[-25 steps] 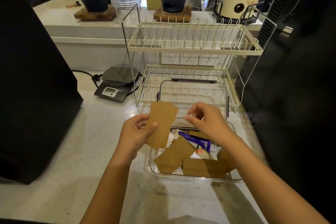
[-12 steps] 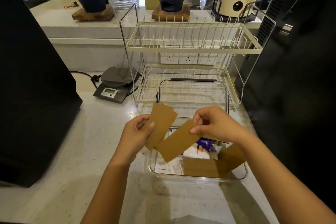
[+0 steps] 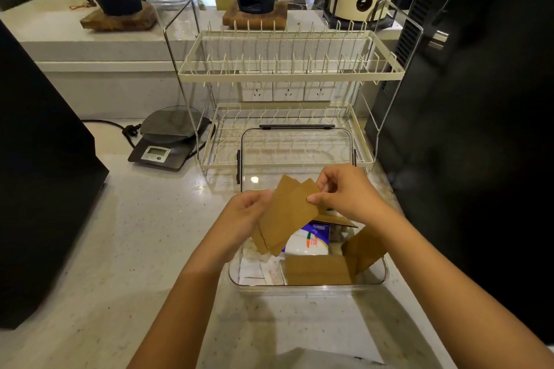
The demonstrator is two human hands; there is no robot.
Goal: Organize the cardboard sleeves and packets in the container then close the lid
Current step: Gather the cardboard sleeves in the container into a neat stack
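Observation:
A clear plastic container (image 3: 308,288) sits on the counter with its hinged clear lid (image 3: 295,153) standing open behind it. Above its left half I hold two brown cardboard sleeves (image 3: 289,214) overlapped together. My left hand (image 3: 244,216) grips their left side and my right hand (image 3: 347,192) pinches their upper right edge. Inside the container lie another flat brown sleeve (image 3: 317,269), one leaning at the right wall (image 3: 364,246), a white and blue packet (image 3: 311,241) and white paper packets (image 3: 257,268).
A two-tier cream wire dish rack (image 3: 287,75) stands right behind the open lid. A digital scale (image 3: 168,141) with a cord sits at its left. Big black appliances flank the counter at the left (image 3: 36,159) and right (image 3: 479,99).
My right hand lifted a sleeve out of the container and brought it against the sleeve in my left hand, so the two now overlap.

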